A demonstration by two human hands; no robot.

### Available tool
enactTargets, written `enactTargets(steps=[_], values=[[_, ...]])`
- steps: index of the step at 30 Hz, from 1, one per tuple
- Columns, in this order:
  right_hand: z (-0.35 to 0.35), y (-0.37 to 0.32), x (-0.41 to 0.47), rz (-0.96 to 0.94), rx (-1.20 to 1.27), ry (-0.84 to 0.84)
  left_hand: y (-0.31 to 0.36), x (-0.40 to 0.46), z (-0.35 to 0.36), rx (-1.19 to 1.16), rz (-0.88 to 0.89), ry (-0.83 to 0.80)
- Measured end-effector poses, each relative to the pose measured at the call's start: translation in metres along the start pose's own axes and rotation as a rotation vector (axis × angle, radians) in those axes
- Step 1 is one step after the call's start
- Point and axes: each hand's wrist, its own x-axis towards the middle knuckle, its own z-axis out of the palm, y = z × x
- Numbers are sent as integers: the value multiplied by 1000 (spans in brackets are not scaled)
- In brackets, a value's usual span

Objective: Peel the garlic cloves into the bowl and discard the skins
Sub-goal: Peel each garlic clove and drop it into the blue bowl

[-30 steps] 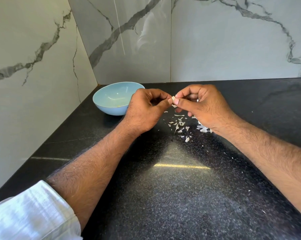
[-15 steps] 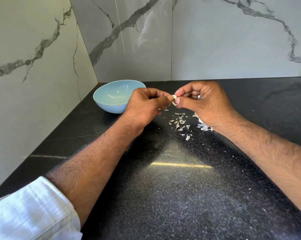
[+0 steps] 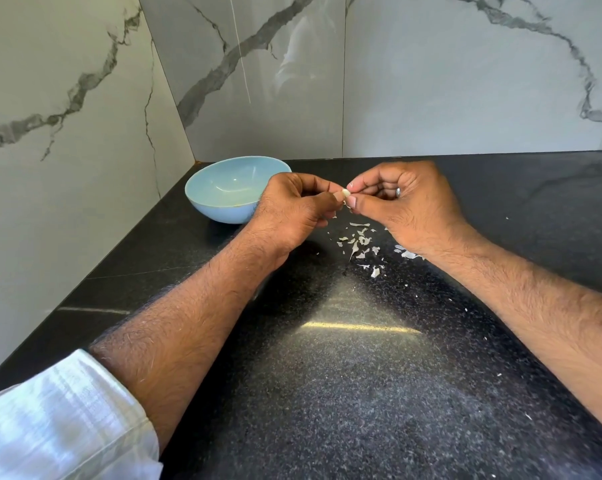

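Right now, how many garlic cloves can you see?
1: a garlic clove pinched between the left hand and the right hand, above the countertop. The bowl shows none, though the left hand hides part of it.

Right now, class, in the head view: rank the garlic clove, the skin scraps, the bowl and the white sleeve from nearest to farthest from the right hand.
1. Garlic clove: pinched in the right hand's fingers.
2. Skin scraps: on the counter, just below.
3. Bowl: left, past the left hand.
4. White sleeve: bottom left corner.
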Motion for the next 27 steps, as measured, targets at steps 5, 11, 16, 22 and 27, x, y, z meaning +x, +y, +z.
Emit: enactTargets(steps=[5, 11, 16, 22, 27], values=[[0, 0, -1, -46, -80, -3, 1, -2, 0, 14, -57, -20], [0, -1, -1, -93, -163, -4, 1, -1, 1, 53, -37, -24], [2, 1, -1, -71, -128, -41, -3, 0, 2, 122, -11, -26], [2, 4, 2, 2, 27, -86, -3, 2, 1, 89, -28, -26], [4, 6, 2, 67, 61, -82, -4, 3, 1, 51, -40, -32]])
